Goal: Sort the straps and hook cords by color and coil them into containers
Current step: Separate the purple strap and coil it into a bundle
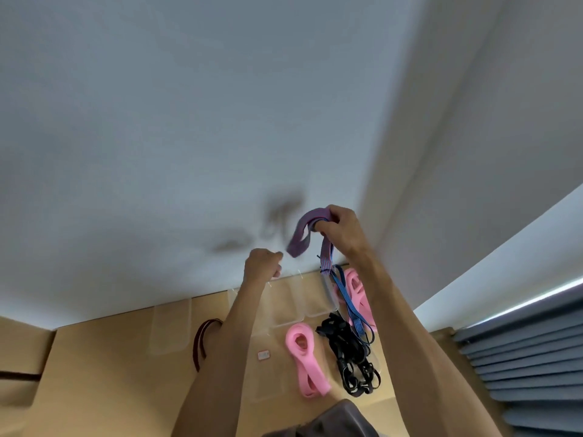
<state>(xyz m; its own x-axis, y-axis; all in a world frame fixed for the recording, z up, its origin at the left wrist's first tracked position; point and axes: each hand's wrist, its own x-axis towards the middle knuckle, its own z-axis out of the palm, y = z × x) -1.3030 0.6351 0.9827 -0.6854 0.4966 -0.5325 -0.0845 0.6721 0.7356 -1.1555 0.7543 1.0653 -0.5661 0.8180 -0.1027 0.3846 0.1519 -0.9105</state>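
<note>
My right hand is raised in front of the white wall and grips a blue-and-red striped strap, which loops over the fingers and hangs down to the table. My left hand is lower and to the left, its fingers curled in a fist; whether it pinches anything I cannot tell. On the wooden table lie a pink strap in a loose coil, a second pink strap further back, a heap of black hook cords, and a dark red strap on the left.
Several clear plastic containers stand at the back of the table against the wall, one more to the left. A small white label lies near the pink coil. Grey blinds hang on the right.
</note>
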